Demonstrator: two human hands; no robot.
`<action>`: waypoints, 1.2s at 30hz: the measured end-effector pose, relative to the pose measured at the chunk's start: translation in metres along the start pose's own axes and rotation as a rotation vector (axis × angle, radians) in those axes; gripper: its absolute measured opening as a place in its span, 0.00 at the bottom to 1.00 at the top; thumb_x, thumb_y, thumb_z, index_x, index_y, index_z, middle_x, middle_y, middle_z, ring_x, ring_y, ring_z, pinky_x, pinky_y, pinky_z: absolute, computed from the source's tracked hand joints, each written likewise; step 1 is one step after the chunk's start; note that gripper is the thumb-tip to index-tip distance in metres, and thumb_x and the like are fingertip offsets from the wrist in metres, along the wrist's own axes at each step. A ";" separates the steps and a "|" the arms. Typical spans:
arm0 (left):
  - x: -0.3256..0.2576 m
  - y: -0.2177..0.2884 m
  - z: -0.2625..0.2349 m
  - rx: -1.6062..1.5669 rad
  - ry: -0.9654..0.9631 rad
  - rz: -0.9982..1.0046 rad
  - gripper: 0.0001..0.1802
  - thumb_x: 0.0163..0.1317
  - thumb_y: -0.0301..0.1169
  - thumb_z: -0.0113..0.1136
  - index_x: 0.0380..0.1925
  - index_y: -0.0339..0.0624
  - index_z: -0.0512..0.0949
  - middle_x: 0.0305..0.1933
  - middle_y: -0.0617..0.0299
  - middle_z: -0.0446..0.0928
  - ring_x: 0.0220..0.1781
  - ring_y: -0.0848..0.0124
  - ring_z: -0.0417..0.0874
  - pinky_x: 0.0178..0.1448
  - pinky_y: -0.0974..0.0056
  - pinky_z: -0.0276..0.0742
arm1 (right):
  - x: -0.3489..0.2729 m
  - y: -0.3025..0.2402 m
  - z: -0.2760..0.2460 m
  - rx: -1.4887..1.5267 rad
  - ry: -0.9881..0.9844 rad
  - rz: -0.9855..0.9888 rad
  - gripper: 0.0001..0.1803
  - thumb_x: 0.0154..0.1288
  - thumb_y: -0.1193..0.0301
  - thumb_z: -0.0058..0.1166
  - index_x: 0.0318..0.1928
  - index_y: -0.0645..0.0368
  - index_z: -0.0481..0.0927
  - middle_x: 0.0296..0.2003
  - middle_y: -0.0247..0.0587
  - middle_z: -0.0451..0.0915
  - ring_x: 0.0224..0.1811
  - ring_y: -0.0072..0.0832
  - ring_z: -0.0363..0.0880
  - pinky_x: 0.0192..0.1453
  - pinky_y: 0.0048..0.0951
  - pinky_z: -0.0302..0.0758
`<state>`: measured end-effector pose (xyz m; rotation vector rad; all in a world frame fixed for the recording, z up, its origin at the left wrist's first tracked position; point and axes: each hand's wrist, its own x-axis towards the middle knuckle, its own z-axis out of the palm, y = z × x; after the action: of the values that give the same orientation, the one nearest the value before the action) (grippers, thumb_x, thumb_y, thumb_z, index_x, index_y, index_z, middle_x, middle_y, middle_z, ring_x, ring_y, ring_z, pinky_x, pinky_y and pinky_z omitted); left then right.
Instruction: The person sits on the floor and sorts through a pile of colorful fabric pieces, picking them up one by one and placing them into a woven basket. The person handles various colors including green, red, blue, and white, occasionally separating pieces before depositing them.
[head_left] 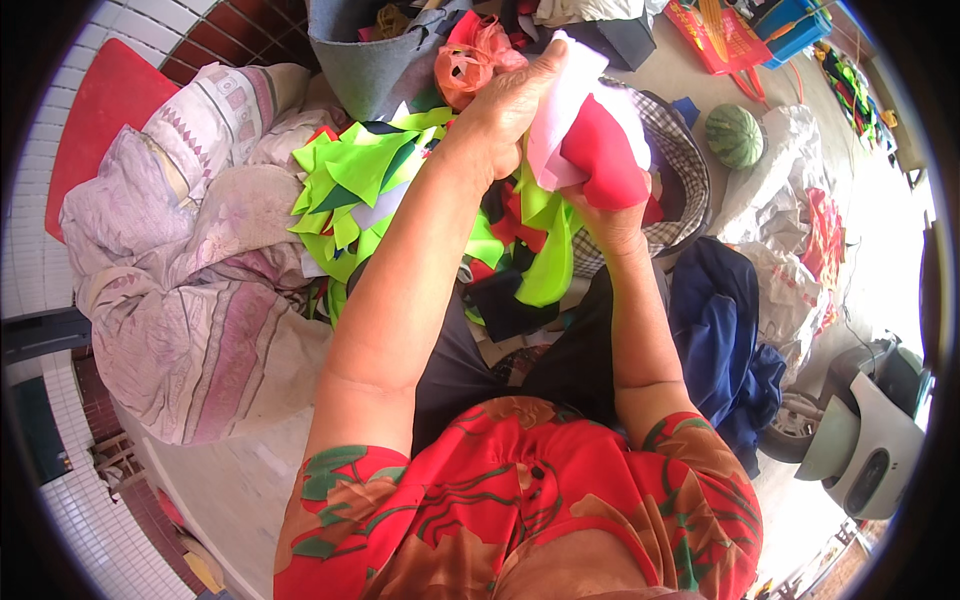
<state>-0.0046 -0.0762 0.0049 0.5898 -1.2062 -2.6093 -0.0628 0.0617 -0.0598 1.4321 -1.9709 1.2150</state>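
Observation:
Both my hands are raised together above a heap of cloth scraps. My left hand (508,105) is closed on the upper end of a pale pink cloth piece (556,125). Beside it, a red cloth piece (606,150) bulges over my right hand (612,222), which grips it from below; the cloth hides most of those fingers. Lime-green cloth scraps (350,175) pile up left of my forearms, with dark green and grey ones among them. A long lime-green strip (548,265) hangs below my hands, over my lap.
A basket with checked cloth lining (690,165) stands right of my hands, a grey bucket (365,65) beyond. Patterned bedding (215,290) is heaped at left. A watermelon (734,137), white plastic sheeting (785,185), dark blue cloth (712,320) and a wheeled grey machine (875,435) lie right.

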 end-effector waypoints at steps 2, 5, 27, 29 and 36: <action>-0.006 0.002 -0.003 0.195 -0.096 0.064 0.17 0.61 0.34 0.59 0.46 0.35 0.73 0.44 0.58 0.77 0.44 0.70 0.78 0.50 0.65 0.75 | 0.001 -0.001 0.002 0.085 0.012 0.030 0.27 0.39 0.71 0.68 0.45 0.58 0.77 0.33 0.38 0.81 0.30 0.33 0.82 0.35 0.27 0.77; -0.005 0.002 -0.005 0.201 -0.083 0.108 0.16 0.57 0.27 0.61 0.45 0.33 0.74 0.42 0.58 0.78 0.42 0.70 0.79 0.50 0.66 0.76 | -0.003 -0.002 0.005 0.389 0.060 0.213 0.30 0.39 0.74 0.69 0.48 0.61 0.76 0.37 0.37 0.81 0.36 0.27 0.81 0.41 0.25 0.75; -0.007 0.007 -0.016 0.951 0.043 0.223 0.17 0.64 0.31 0.53 0.50 0.32 0.72 0.41 0.59 0.78 0.41 0.73 0.77 0.45 0.68 0.74 | 0.009 0.026 -0.023 2.677 0.357 0.771 0.19 0.67 0.50 0.46 0.33 0.53 0.69 0.15 0.25 0.52 0.15 0.16 0.54 0.17 0.18 0.58; 0.009 -0.011 -0.026 1.033 -0.026 0.256 0.17 0.64 0.31 0.53 0.49 0.32 0.73 0.40 0.60 0.77 0.37 0.74 0.77 0.42 0.68 0.74 | 0.005 0.030 -0.020 2.621 0.170 0.680 0.19 0.67 0.50 0.45 0.34 0.54 0.70 0.15 0.25 0.57 0.15 0.16 0.57 0.17 0.18 0.59; -0.004 -0.025 0.005 0.710 -0.189 -0.015 0.16 0.62 0.34 0.54 0.42 0.30 0.76 0.33 0.59 0.77 0.31 0.74 0.76 0.36 0.67 0.74 | 0.004 0.029 -0.017 1.237 0.488 0.892 0.20 0.68 0.55 0.46 0.30 0.60 0.74 0.22 0.35 0.76 0.20 0.22 0.72 0.26 0.21 0.70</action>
<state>-0.0036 -0.0558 -0.0103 0.4566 -2.2122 -2.2320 -0.0937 0.0758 -0.0595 0.3339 -1.4421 3.1309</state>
